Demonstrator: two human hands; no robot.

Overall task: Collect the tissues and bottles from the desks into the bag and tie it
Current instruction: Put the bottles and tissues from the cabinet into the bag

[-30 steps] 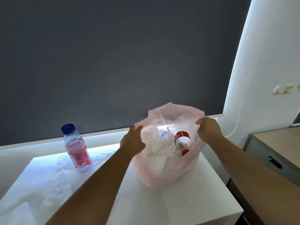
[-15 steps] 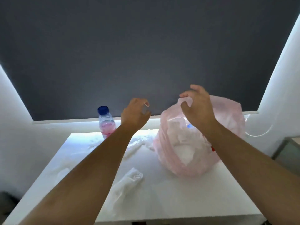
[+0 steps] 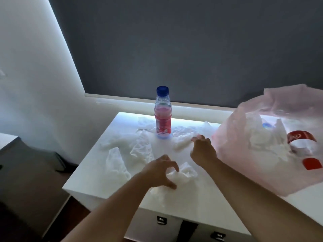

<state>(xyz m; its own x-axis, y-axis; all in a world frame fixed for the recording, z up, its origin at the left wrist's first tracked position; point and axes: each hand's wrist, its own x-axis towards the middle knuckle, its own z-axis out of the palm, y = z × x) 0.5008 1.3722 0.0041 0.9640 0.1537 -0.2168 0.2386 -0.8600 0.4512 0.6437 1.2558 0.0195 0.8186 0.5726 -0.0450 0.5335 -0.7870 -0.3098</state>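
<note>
A pink plastic bag (image 3: 232,145) stands open on the right of the white desk (image 3: 201,203), with tissues and a red-labelled bottle (image 3: 302,138) inside. A clear bottle (image 3: 162,116) with a blue cap and pink drink stands upright at the back. Several crumpled white tissues lie across the desk. My left hand (image 3: 160,170) is over a crumpled tissue (image 3: 181,172) near the front, its spread fingers touching it. My right hand (image 3: 202,151) hovers beside the bag with curled fingers, just short of another tissue (image 3: 181,140), holding nothing.
A dark grey blind hangs behind the desk above a lit sill. A white wall stands at the left. Two drawer handles (image 3: 161,220) show on the desk's front. Low dark furniture (image 3: 26,154) sits left of the desk.
Both hands have let go of the bag and dropped to the desk. My left hand came down onto a tissue. The view swung left, so the bag now sits at the right edge.
</note>
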